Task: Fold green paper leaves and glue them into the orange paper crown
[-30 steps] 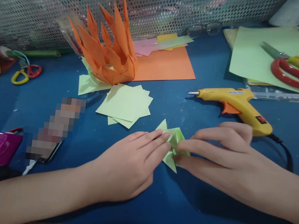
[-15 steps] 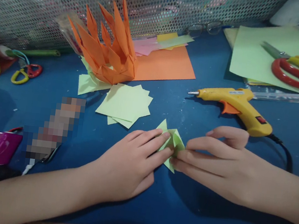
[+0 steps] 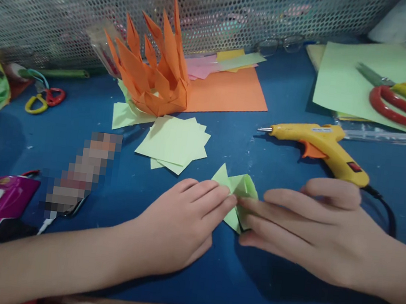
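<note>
A small piece of light green paper (image 3: 245, 189), partly folded, lies on the blue tabletop between my hands. The fingers of my left hand (image 3: 186, 224) press its left part down. My right hand (image 3: 312, 229) has its fingertips on the raised flap at the right side, and its thumb is near the lower corner. Fingers cover part of the folds. Just behind lies a fanned stack of light green paper squares (image 3: 174, 141). Beyond it stands an orange folded-paper piece (image 3: 159, 82) with tall pointed petals.
A yellow glue gun (image 3: 311, 138) lies at right, its cord trailing behind my right hand. Large scissors (image 3: 397, 104) rest on green sheets (image 3: 345, 76). At left are small scissors (image 3: 44, 100), a blurred-out device (image 3: 81, 176) and a purple case (image 3: 7, 207). A metal mesh (image 3: 220, 11) borders the back.
My right hand has shifted slightly right, and the flap under its fingers is opened wider. My left hand stays pressed on the paper. The view has shifted slightly.
</note>
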Demonstrator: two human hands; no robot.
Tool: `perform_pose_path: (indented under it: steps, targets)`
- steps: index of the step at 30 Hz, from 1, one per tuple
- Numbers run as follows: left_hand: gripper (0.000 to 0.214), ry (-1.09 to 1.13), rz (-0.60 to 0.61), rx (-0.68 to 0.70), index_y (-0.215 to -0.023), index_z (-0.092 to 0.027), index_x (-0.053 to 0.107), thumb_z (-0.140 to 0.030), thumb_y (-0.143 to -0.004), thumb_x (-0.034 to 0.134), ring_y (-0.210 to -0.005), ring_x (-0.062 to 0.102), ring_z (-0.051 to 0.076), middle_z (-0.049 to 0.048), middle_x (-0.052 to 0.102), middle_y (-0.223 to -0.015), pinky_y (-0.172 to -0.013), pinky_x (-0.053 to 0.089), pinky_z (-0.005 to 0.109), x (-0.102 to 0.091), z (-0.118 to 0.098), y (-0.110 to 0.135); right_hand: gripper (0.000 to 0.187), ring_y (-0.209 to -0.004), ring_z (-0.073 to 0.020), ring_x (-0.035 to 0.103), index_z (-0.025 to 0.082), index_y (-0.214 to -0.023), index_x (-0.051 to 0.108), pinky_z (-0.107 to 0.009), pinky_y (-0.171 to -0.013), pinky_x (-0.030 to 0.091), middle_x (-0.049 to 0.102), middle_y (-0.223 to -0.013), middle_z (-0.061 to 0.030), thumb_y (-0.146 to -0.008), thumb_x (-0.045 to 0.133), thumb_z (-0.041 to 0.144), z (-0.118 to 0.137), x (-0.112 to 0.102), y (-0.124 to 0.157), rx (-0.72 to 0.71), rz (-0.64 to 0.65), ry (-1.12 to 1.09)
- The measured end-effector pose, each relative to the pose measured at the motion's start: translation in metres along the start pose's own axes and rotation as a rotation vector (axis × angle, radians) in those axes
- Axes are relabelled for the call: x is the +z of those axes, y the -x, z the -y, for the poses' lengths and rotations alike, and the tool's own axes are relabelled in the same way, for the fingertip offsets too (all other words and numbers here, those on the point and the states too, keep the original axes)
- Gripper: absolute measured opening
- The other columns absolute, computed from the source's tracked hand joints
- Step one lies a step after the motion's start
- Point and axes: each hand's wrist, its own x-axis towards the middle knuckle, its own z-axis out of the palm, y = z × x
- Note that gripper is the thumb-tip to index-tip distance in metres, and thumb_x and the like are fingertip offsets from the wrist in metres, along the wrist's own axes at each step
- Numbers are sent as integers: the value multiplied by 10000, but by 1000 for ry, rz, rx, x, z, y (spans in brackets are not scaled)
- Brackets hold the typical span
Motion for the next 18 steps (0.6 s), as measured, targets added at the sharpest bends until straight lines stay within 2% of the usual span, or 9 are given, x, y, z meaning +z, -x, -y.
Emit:
perform_pose_path:
  steps: [4, 9, 13, 15, 18]
  targets:
    - [423, -26, 25, -20, -1332, -42, 519, -155, -952, 372, -1189, 539, 269, 152, 606, -1289, -943, 464, 399, 1, -3, 2, 306, -778, -170, 504, 197, -797, 645, -366, -717, 345, 706, -813, -5, -995, 412, 185, 13, 0, -3, 73, -27, -46]
    - [423, -29, -4, -38, -1329, -32, 527, -148, -955, 366, -1196, 550, 268, 162, 618, -1294, -946, 467, 399, 2, -5, 1, 279, -702, -182, 458, 179, -778, 623, -363, -714, 331, 664, -750, -31, -979, 429, 184, 23, 0, -5, 123, 15, -30]
    - [420, -41, -15, -34, -1320, -16, 526, -148, -954, 368, -1218, 561, 277, 179, 623, -1300, -974, 477, 409, 4, -5, 0, 249, -667, -177, 457, 155, -794, 636, -363, -720, 331, 626, -678, -32, -969, 470, 216, 25, -2, -6, 126, -12, -19]
    - [402, -26, -24, -52, -1284, -16, 542, -157, -948, 373, -1290, 515, 309, 201, 571, -1375, -1031, 454, 454, 5, -3, 1, 254, -680, -177, 492, 150, -807, 651, -358, -734, 339, 637, -684, -34, -971, 467, 208, 24, -2, -7, 133, -18, -4]
    - [331, 46, -14, -118, -1164, -61, 583, -187, -922, 397, -1417, 355, 377, 205, 408, -1524, -1109, 371, 570, 5, 2, 2, 318, -711, -177, 537, 157, -784, 663, -355, -751, 348, 682, -740, -36, -984, 416, 162, 20, -1, -7, 121, -19, 1]
